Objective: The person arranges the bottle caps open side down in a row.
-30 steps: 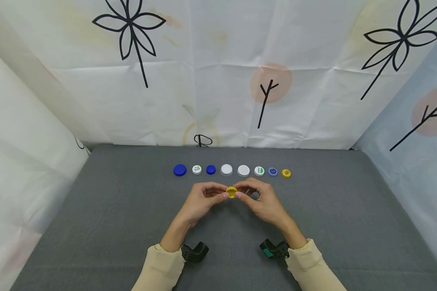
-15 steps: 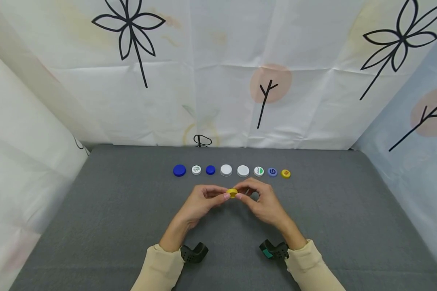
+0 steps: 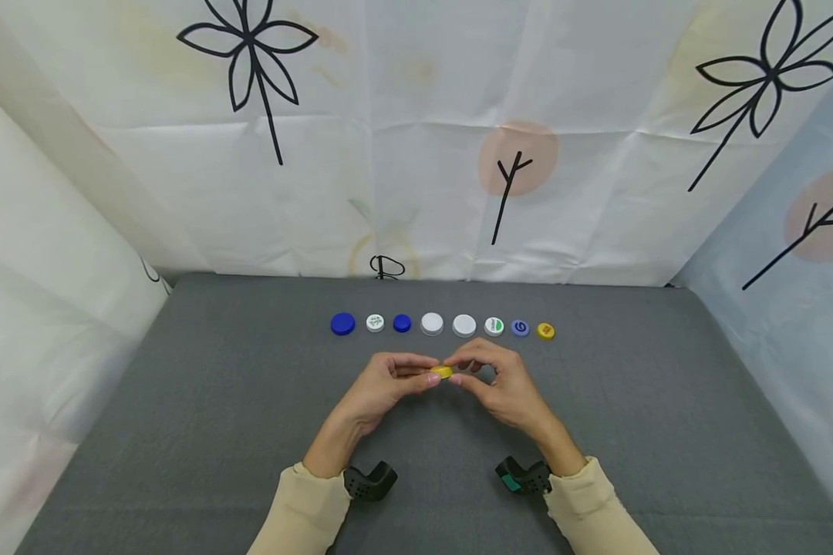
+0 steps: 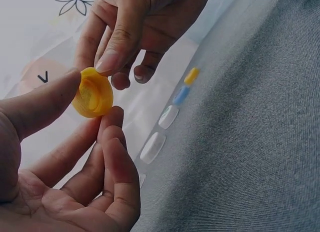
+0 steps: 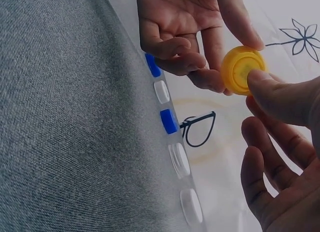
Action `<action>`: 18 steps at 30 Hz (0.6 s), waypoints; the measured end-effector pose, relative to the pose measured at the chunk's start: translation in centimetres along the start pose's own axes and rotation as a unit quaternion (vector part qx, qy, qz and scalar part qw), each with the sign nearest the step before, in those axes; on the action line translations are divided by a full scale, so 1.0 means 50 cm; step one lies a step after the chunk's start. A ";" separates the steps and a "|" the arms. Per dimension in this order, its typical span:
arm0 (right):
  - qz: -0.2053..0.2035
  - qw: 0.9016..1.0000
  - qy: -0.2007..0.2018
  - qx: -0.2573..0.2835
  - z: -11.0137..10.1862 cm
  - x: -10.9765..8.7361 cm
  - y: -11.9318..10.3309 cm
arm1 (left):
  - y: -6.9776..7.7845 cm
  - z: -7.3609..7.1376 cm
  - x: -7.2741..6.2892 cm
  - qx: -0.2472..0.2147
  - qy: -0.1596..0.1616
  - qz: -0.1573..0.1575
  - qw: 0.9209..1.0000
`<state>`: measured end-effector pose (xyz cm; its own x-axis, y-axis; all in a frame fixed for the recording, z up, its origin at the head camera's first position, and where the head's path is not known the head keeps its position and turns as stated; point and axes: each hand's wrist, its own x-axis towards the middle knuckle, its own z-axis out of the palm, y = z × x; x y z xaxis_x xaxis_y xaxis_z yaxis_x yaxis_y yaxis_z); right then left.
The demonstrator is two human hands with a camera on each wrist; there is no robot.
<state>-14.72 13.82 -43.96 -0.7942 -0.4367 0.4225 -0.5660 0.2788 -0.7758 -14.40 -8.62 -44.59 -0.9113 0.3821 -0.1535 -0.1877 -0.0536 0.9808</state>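
A yellow bottle cap (image 3: 441, 372) is held up between both hands, above the grey table. My left hand (image 3: 387, 387) pinches it by the edge with thumb and fingertips. On the other side, the thumb and forefinger of my right hand (image 3: 501, 385) are at its rim. Seen from the left wrist, the hollow inside of the cap (image 4: 94, 96) shows, with the right thumb on its upper edge. From the right wrist, a ringed face of the cap (image 5: 236, 72) shows, partly covered by the right thumb.
Behind the hands runs a row of bottle caps: a large blue cap (image 3: 342, 324), a small white cap (image 3: 375, 323), a smaller blue cap (image 3: 402, 323), several other white ones, a light blue cap (image 3: 520, 328) and a yellow cap (image 3: 545, 331). Patterned white cloth (image 3: 423, 193) hangs behind the table.
The yellow cap has been turned between the fingers: its hollow side faced the head camera before, and now its side edge does. The right fingertips have shifted slightly; both arms stay in place.
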 end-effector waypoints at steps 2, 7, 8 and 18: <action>-0.001 1.000 0.000 0.003 0.001 -0.001 0.000 | 0.000 0.000 -0.001 0.004 -0.010 -0.001 1.000; 0.000 1.000 -0.005 0.010 0.001 -0.001 0.000 | 0.004 0.003 -0.003 0.029 -0.037 -0.007 0.999; 0.002 1.000 -0.007 0.010 0.001 -0.001 0.000 | 0.005 0.003 -0.003 0.038 -0.039 -0.005 0.998; 0.018 1.000 -0.006 -0.023 -0.017 -0.003 -0.001 | 0.017 -0.037 -0.011 0.183 0.070 0.040 0.980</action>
<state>-14.77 14.62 -43.58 -0.8117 -0.4357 0.3890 -0.5471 0.3336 -0.7678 -14.73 -10.58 -43.91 -0.9638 0.2589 -0.0634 0.0078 0.2652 0.9642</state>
